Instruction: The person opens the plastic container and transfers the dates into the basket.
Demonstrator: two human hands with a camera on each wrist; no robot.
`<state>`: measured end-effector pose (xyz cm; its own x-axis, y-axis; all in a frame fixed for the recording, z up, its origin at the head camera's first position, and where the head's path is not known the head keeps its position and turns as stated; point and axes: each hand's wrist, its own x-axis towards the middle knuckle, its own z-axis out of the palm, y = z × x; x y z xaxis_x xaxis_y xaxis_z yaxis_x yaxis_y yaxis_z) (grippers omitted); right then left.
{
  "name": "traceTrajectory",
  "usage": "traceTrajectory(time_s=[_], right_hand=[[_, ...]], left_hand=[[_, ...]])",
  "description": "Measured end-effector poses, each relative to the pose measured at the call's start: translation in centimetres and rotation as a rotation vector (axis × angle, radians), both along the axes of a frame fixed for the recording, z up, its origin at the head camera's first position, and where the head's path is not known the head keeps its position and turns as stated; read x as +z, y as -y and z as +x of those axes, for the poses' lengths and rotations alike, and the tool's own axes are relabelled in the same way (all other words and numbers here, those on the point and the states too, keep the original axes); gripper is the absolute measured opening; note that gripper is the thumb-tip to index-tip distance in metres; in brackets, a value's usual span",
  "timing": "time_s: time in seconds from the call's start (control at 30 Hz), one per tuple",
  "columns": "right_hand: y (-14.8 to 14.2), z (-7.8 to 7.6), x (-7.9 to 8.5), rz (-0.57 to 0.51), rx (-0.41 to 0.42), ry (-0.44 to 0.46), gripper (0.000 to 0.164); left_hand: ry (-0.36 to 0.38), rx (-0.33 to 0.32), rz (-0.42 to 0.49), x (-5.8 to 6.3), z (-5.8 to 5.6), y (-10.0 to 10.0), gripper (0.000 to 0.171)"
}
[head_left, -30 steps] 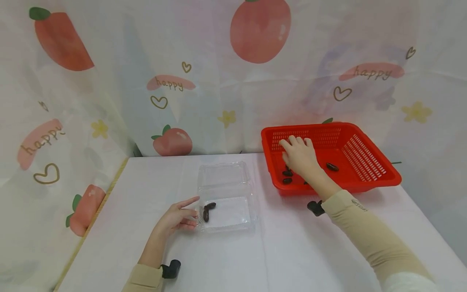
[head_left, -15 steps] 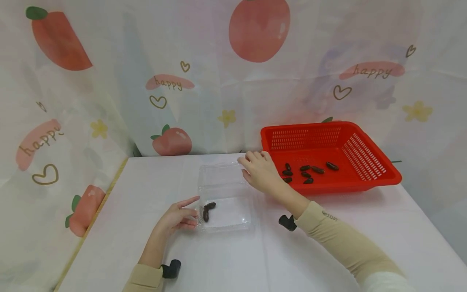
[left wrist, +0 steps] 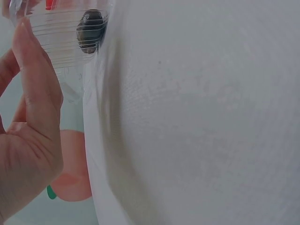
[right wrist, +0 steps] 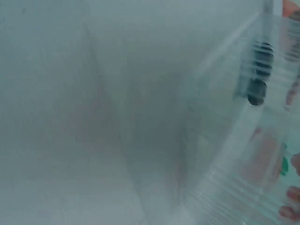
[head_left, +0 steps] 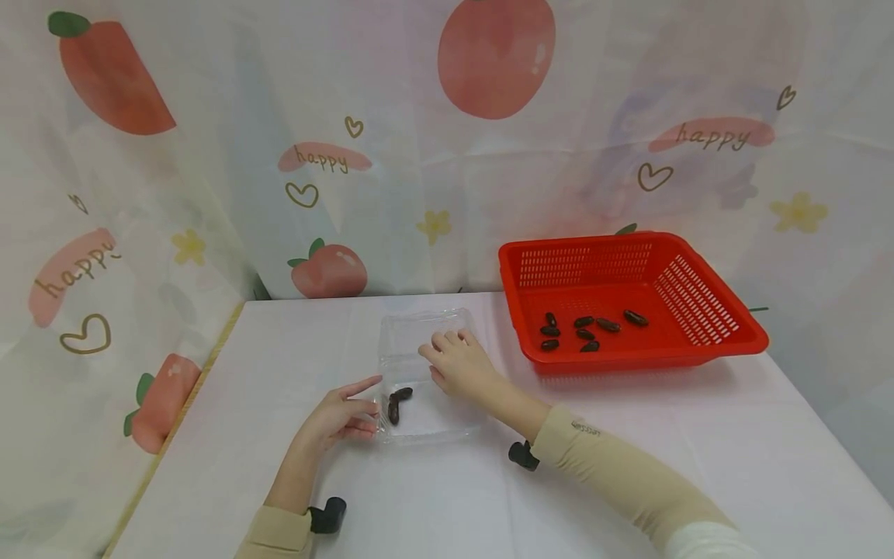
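Observation:
My left hand (head_left: 340, 415) rests its fingers against the left wall of a clear plastic clamshell box (head_left: 447, 423), whose lid lies open towards the back. Two dark brown dates (head_left: 400, 404) lie inside along that wall, one at an angle to the other. Through the ribbed wall, a date (left wrist: 91, 32) also shows in the left wrist view. My right hand (head_left: 461, 365) is over the box, fingers curled downward as in a pinch. The head view hides what is under its fingertips. In the blurred right wrist view, fingertips (right wrist: 293, 193) show at the right edge.
A red plastic basket (head_left: 705, 341) with slotted sides stands at the back right, with several dates (head_left: 585, 335) on its floor. The table (head_left: 433, 497) has a white cover. Behind it hangs a printed fabric backdrop (head_left: 405, 78).
My right hand has moved left from inside the red basket, past its edge, to over the clear box. My left hand and the two dates in the box have stayed put.

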<state>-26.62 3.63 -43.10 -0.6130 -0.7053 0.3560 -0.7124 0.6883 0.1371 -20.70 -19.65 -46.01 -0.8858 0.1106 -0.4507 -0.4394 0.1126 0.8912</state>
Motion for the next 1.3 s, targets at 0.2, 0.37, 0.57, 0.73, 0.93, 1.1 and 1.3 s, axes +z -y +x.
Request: traceTrajectory(time_s=[0.2, 0.37, 0.57, 0.73, 0.93, 1.1, 1.3], right_hand=[[1.0, 0.6, -1.3, 0.028, 0.047, -0.041, 0.021], [1.7, 0.8, -2.2, 0.084, 0.059, -0.032, 0.021], [2.1, 1.0, -3.0, 0.144, 0.058, -0.031, 0.021], [2.4, 1.0, -3.4, 0.174, 0.058, -0.047, 0.020], [2.8, 1.1, -3.7, 0.218, 0.055, -0.050, 0.021], [3.0, 1.1, -3.9, 0.252, 0.039, -0.034, 0.021], [3.2, 1.2, -4.1, 0.282, 0.026, 0.007, 0.024]], left_hand=[[0.001, -0.001, 0.004, 0.1, 0.0, 0.0, 0.058], [0.001, -0.006, 0.009, 0.1, 0.0, 0.0, 0.058], [-0.003, -0.011, 0.010, 0.1, 0.0, -0.1, 0.058], [-0.007, -0.004, -0.002, 0.1, 0.0, -0.1, 0.058], [-0.001, 0.002, -0.010, 0.2, 0.1, -0.2, 0.057], [0.005, 0.007, -0.006, 0.2, 0.0, -0.1, 0.057], [0.005, 0.004, -0.006, 0.2, 0.0, -0.1, 0.057]])
